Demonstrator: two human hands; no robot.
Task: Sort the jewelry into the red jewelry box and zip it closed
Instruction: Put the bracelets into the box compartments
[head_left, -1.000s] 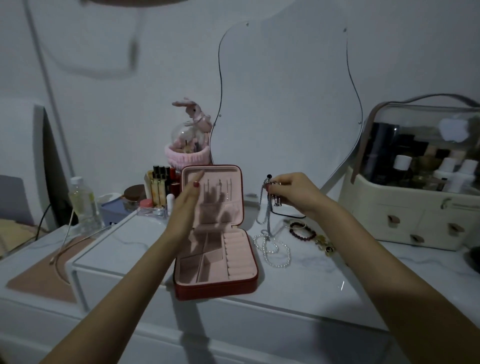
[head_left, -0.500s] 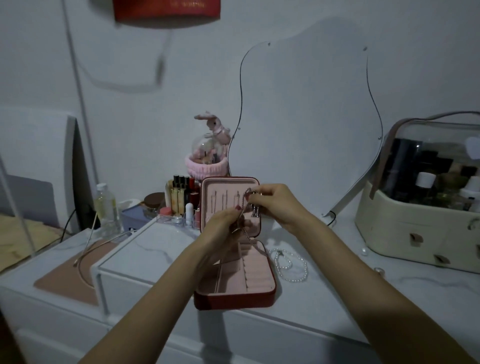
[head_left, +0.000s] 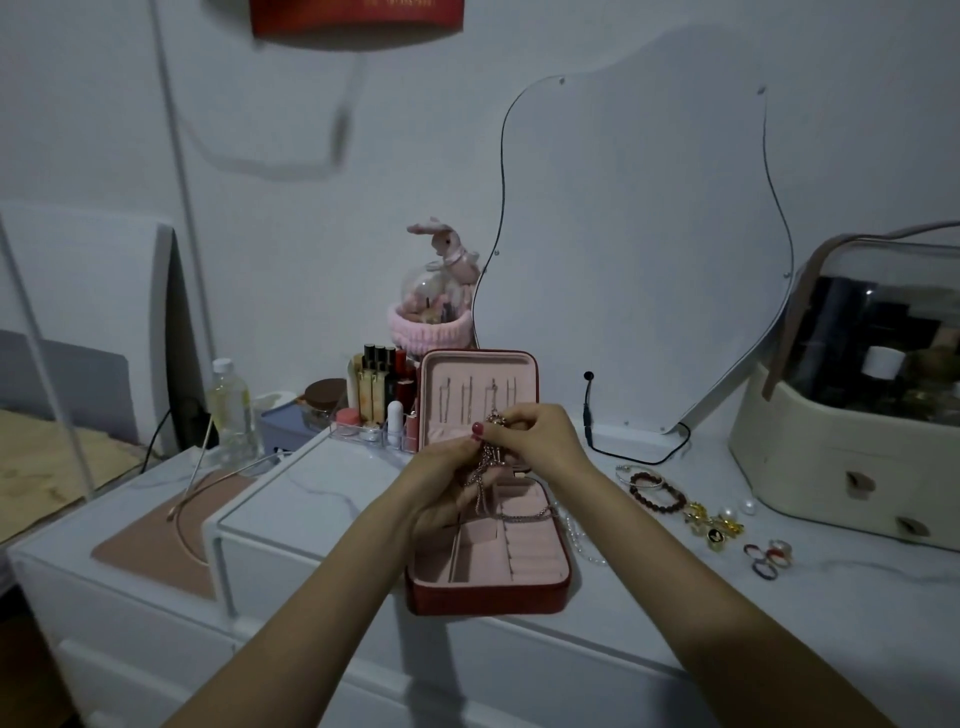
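Our left hand (head_left: 441, 486) pinches the lower run of the chain necklace (head_left: 485, 462) while our right hand (head_left: 540, 436) pinches its top before the open red jewelry box (head_left: 488, 592), likely to hang it on the lid hooks.

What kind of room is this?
Probably a bedroom dressing table. A wavy mirror leans on the wall, perfume bottles and a makeup case stand on the white top, and an open jewelry box sits in front.
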